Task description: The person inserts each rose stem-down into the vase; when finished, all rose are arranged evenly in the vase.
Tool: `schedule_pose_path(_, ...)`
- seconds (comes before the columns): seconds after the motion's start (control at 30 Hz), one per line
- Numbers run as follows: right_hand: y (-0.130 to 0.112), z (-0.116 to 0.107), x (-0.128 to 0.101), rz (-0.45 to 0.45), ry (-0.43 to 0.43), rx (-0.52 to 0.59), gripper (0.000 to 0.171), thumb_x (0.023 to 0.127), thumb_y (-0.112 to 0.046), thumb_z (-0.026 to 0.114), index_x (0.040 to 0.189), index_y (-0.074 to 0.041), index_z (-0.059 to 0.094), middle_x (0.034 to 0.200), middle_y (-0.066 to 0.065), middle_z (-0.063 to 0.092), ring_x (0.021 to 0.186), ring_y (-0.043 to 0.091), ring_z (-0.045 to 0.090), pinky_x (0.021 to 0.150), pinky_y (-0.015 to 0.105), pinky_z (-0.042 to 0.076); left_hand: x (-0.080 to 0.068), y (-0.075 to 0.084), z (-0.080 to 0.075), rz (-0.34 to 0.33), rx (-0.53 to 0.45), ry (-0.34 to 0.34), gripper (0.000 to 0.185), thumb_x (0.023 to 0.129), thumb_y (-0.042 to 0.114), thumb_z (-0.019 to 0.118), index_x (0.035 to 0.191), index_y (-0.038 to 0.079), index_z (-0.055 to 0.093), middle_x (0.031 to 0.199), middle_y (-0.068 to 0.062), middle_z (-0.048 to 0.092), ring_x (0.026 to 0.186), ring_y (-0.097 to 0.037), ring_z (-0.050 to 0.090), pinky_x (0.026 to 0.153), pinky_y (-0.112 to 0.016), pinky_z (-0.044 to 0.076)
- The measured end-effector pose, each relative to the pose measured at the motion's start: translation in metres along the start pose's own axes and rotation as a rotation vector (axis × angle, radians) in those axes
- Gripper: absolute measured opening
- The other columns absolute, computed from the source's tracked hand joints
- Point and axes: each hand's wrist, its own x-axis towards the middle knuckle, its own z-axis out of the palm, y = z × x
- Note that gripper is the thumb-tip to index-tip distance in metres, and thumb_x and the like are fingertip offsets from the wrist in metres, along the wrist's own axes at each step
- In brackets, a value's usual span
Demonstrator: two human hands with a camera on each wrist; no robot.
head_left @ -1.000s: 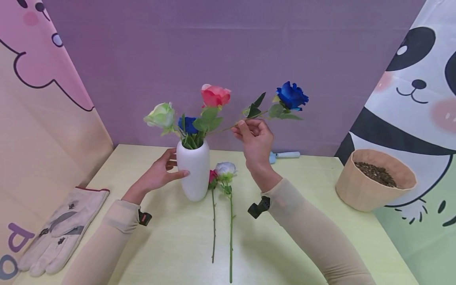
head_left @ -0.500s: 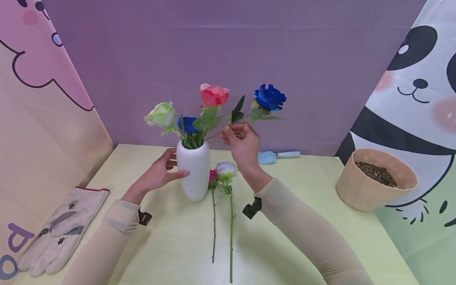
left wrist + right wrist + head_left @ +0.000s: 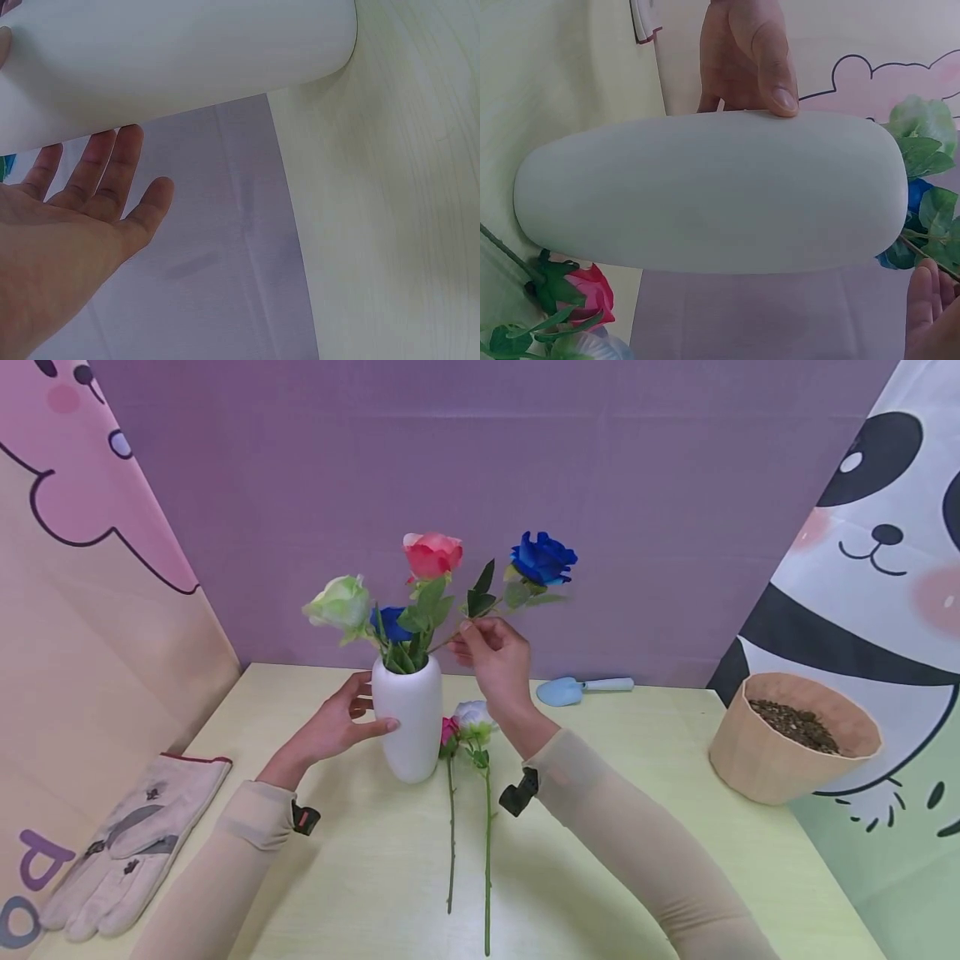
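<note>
A white vase (image 3: 405, 718) stands on the pale yellow table (image 3: 600, 827) with a green-white rose (image 3: 339, 602), a blue rose (image 3: 390, 622) and a pink rose (image 3: 431, 553) in it. My left hand (image 3: 337, 722) rests against the vase, thumb (image 3: 769, 60) on its front and straight fingers (image 3: 112, 165) behind it. My right hand (image 3: 468, 628) pinches the stem of another blue rose (image 3: 543, 558), whose lower stem slants down into the vase mouth. A pink flower (image 3: 448, 731) and a white flower (image 3: 475, 717) lie on the table beside the vase, stems toward me.
A pair of work gloves (image 3: 120, 852) lies at the table's left edge. A light blue trowel (image 3: 581, 687) rests at the back near the purple wall. A tan pot of soil (image 3: 795, 739) stands at the right.
My right hand has carried the held blue rose leftward toward the vase. The pink rose in the vase has leaned a little left. The left hand has stayed put.
</note>
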Motion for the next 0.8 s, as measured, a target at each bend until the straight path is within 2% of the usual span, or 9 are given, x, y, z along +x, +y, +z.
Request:
schedule_pose_path(0.17,0.0006,0.0024,0.0027,0.013,0.017,0.025,0.017,0.097,-0.021,0.066,0.100,-0.005,0.066,0.084,0.001,0.071,0.078,0.015,0.075,0.081,0.034,0.063,0.0002,-0.0006,0.0000,0.006,-0.001,0.002,0.087,0.085,0.045,0.078,0.150,0.015,0.028,0.144,-0.013,0.048,0.132,-0.037,0.053,0.116,-0.061,0.035)
schedule_pose_path(0.33,0.0020,0.0040,0.0064,0.027,-0.004,0.008,0.015,0.096,-0.020,0.068,0.099,-0.006,0.066,0.084,0.002,0.072,0.090,0.035,0.075,0.082,0.037,0.062,-0.0001,-0.0006,-0.0001,0.009,0.003,0.004,0.087,0.085,0.045,0.077,0.150,0.015,0.028,0.144,-0.012,0.048,0.132,-0.037,0.053,0.116,-0.061,0.036)
schedule_pose_path(0.4,0.0029,0.0047,0.0076,0.034,-0.019,-0.001,0.015,0.095,-0.021,0.069,0.099,-0.006,0.066,0.084,0.002,0.073,0.091,0.037,0.074,0.084,0.041,0.061,-0.0006,-0.0001,-0.0002,0.009,0.007,0.003,0.087,0.085,0.045,0.077,0.150,0.015,0.028,0.144,-0.013,0.048,0.132,-0.037,0.053,0.116,-0.061,0.036)
schedule_pose_path(0.5,0.0037,0.0059,0.0088,0.047,-0.041,-0.023,0.017,0.094,-0.023,0.070,0.098,-0.007,0.067,0.084,0.003,0.073,0.084,0.028,0.076,0.085,0.041,0.061,-0.0013,0.0010,-0.0004,0.009,0.016,0.004,0.088,0.085,0.046,0.077,0.151,0.014,0.028,0.144,-0.013,0.048,0.132,-0.038,0.053,0.116,-0.061,0.036)
schedule_pose_path(0.6,0.0037,0.0077,0.0092,0.058,-0.055,-0.036,0.017,0.094,-0.025,0.071,0.098,-0.008,0.067,0.085,0.002,0.072,0.077,0.015,0.074,0.082,0.036,0.063,-0.0013,0.0014,-0.0007,0.011,0.021,0.006,0.088,0.086,0.046,0.077,0.151,0.014,0.027,0.144,-0.013,0.048,0.132,-0.038,0.053,0.116,-0.061,0.036)
schedule_pose_path(0.8,0.0066,0.0096,0.0091,0.071,-0.033,-0.016,0.014,0.095,-0.020,0.070,0.101,-0.008,0.064,0.087,0.002,0.069,0.076,0.012,0.072,0.078,0.031,0.063,-0.0004,0.0004,0.0002,0.009,0.010,-0.001,0.087,0.086,0.046,0.076,0.151,0.015,0.028,0.144,-0.012,0.048,0.132,-0.038,0.052,0.115,-0.062,0.035)
